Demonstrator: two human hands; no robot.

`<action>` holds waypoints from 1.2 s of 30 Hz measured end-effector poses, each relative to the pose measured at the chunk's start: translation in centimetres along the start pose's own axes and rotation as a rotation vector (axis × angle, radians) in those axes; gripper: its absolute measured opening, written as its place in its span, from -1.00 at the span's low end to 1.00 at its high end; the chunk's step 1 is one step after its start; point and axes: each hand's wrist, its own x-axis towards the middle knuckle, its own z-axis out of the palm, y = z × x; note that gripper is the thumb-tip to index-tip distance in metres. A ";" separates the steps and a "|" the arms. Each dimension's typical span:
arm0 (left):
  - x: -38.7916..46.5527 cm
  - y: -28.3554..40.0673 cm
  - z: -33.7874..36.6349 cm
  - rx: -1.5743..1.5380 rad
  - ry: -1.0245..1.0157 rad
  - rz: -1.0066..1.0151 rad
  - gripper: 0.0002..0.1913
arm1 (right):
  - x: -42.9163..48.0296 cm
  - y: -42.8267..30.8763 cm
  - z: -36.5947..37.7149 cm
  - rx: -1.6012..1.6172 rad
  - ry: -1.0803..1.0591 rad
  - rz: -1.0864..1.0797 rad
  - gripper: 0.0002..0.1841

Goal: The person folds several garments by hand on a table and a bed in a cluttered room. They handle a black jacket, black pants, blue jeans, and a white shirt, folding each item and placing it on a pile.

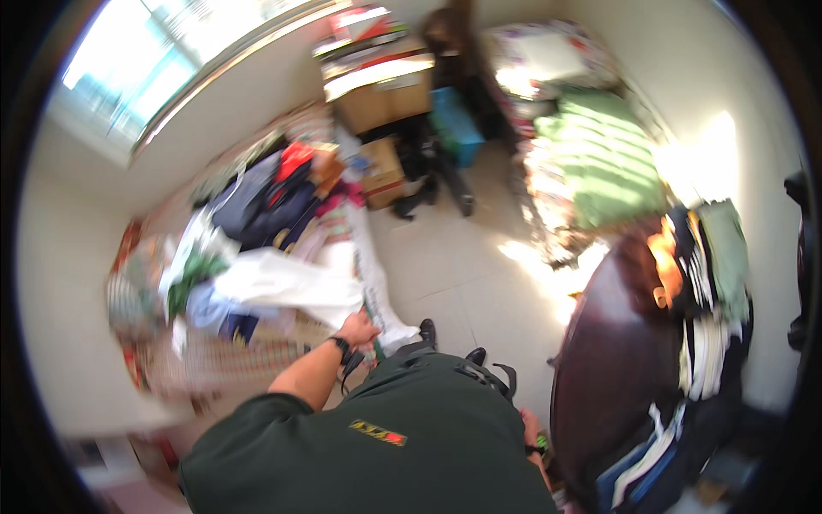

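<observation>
My left hand is at the near edge of the bed on the left, its fingers curled at the end of a white cloth; blur hides whether it grips the cloth. Around that white cloth lie a green cloth, a light blue garment and a heap of dark clothes with a red piece. My right hand hangs low at my right side, partly behind my dark shirt, and its fingers are mostly hidden.
A round dark wooden table stands at the right, with folded clothes beside it. Beyond are a second bed with a green quilt, cardboard boxes and a blue box. Tiled floor lies between the beds.
</observation>
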 end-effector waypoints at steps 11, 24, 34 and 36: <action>-3.2 -7.0 2.5 -0.377 0.093 -0.271 -0.69 | 8.4 -8.0 -3.2 -0.192 -0.221 -0.132 -0.67; -6.3 -11.4 0.6 -0.617 0.181 -0.420 -0.71 | 17.0 -13.6 -3.9 -0.358 -0.321 -0.329 -0.74; -0.9 -17.0 -28.8 -0.357 1.247 -0.065 -0.42 | 13.4 -21.3 -4.4 -0.306 -0.271 -0.490 -0.69; 0.7 -18.4 -32.5 -0.226 1.187 -0.118 -0.39 | 12.0 -23.5 -5.0 -0.385 -0.250 -0.305 -0.67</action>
